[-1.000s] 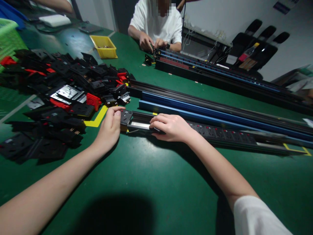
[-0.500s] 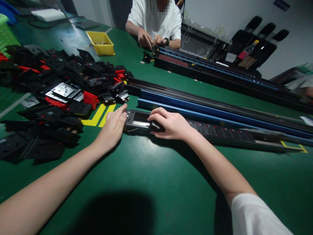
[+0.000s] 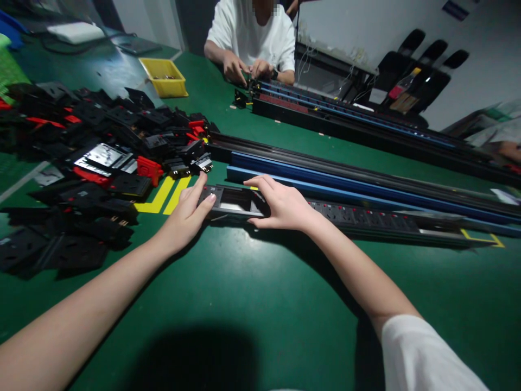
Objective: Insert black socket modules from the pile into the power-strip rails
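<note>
Pinching and jamming are the big worries

A long black strip (image 3: 362,232) lies flat on the green tabletop (image 3: 248,309), in front of the person. Near its left end is a gap with something shiny at the bottom. An end block (image 3: 215,195) sits left of the gap, and a dark block (image 3: 259,203) sits right of it. Farther right are many small sockets (image 3: 362,216) in a row.

The left hand (image 3: 188,215) is half open round the strip's left end, thumb on the end block. The right hand (image 3: 288,206) makes a wide curve over the dark block, thumb on the near side and fingers on the far side. I can't tell how hard either one squeezes.

If one side of the dark block got pushed more than the other, it could go crooked and get stuck. If the blocks came together fast, the left thumb could get pinched, because it is so near the gap. A hard shove with a loose left hand could make the whole strip slide.

Just behind are blue bars (image 3: 293,172), so the right fingers could bump them. A messy pile of parts (image 3: 89,117) is by the left hand, and a careless knock could tip pieces over.
</note>
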Available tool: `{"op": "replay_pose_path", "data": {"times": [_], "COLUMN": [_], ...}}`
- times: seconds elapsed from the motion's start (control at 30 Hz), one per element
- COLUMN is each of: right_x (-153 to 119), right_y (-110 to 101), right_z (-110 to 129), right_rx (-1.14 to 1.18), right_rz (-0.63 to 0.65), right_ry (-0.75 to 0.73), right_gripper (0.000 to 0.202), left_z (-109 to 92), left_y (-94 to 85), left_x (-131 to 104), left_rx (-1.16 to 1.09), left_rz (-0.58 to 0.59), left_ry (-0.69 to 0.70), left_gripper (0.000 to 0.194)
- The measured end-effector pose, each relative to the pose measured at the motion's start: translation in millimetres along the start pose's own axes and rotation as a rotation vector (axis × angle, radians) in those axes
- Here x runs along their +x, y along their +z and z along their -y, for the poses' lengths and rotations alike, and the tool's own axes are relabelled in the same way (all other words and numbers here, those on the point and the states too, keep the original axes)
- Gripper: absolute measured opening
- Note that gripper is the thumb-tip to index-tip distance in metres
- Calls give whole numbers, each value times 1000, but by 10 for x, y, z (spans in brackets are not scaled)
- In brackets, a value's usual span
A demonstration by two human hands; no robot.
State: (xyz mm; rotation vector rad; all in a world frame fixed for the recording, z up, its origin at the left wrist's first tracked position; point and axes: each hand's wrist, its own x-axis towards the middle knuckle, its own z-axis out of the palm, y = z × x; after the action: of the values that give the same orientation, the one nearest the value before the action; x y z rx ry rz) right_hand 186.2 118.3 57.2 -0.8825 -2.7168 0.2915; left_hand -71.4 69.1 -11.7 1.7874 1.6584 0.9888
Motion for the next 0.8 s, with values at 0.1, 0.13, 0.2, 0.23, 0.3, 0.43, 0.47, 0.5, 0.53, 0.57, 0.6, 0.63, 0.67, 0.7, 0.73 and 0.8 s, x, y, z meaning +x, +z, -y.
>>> {"op": "replay_pose_path", "data": {"times": [0.1, 0.13, 0.2, 0.23, 0.3, 0.43, 0.47, 0.5, 0.53, 0.57, 0.6, 0.63, 0.67, 0.7, 0.73, 0.8], "right_x": [14, 19, 27, 29, 31, 31, 32, 32, 32, 31, 30, 28, 26, 24, 23, 22], "right_y": [7, 12, 24, 31, 43, 43, 40, 37, 34, 32, 31, 31, 32, 33, 34, 36], "right_z": [6, 14, 32, 42, 57, 71, 72, 73, 73, 73, 72, 70, 68, 65, 62, 56], "right_rx": [18, 10, -18, -30, -39, -34, -33, -34, -34, -34, -33, -33, -32, -31, -31, -33], "right_rz": [35, 50, 72, 76, 74, 83, 89, 93, 94, 93, 91, 87, 85, 83, 81, 82], "right_ry": [68, 105, 167, 182, 187, 193, 196, 197, 196, 191, 185, 178, 169, 159, 151, 136], "right_gripper": [78, 79, 77, 74, 70, 70, 70, 70, 70, 70, 70, 70, 70, 71, 72, 72], "left_z": [0, -4, -16, -25, -42, -68, -71, -73, -73, -72, -71, -70, -70, -72, -75, -85], "left_y": [-1, 1, 13, 21, 41, 69, 72, 73, 73, 71, 68, 63, 57, 48, 38, 16], "left_x": [-3, -4, -6, -6, -7, -13, -17, -21, -24, -26, -27, -26, -23, -19, -13, -1], "left_rx": [-13, -19, -29, -32, -34, -20, -15, -25, -59, -118, -198, -287, -370, -436, -479, -499], "left_rz": [4, 9, 31, 47, 77, 46, 19, -11, -39, -57, -60, -52, -35, -14, 6, 29], "left_ry": [-13, -13, -4, 8, 44, 107, 103, 83, 48, 3, -45, -83, -111, -126, -131, -126], "left_gripper": [75, 76, 77, 76, 72, 65, 65, 65, 65, 64, 62, 59, 55, 53, 51, 47]}}
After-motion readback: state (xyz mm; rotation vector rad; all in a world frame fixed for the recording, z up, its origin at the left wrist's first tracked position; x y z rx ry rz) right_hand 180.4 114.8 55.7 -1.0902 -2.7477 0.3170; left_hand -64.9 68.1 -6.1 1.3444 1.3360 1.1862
